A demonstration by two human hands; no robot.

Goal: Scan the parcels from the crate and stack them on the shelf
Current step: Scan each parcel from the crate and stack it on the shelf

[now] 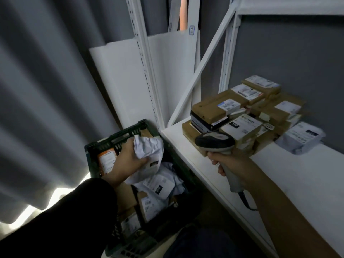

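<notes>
**A:** How many of each?

**B:** One dark crate (111, 140) on the floor, just beside the white shelf (279, 174). One scanner (214, 141). Two hands. On the shelf there is one pile of brown parcels (214, 108), several layers deep. They overlap too much for an exact count. One grey-white bag (301, 136) lies just to the right of the pile. The crate holds several more parcels, white bags and brown boxes, and one with an orange label (107, 161) stands against its left wall.

**A:** Where's the parcel being handled?

**B:** It's a crumpled white mailer (149, 148), over the far end of the crate and above the other bags. Its long axis runs from the bunched top down towards the person. A dark label patch shows on its lower part.

**A:** And the left grip (128, 161)?

**B:** It holds that mailer. The fingers curl round the bunched top, the thumb lies on the near side, and the back of the hand faces up. The arm, in a dark sleeve, reaches in from lower left.

**A:** The right grip (230, 161)?

**B:** It is wrapped round the scanner's handle, above the shelf's front edge. The scanner's head points left, towards the crate. The handle slants down and right, and a cable comes off its base. The bare forearm comes in from lower right, over the shelf.
</notes>
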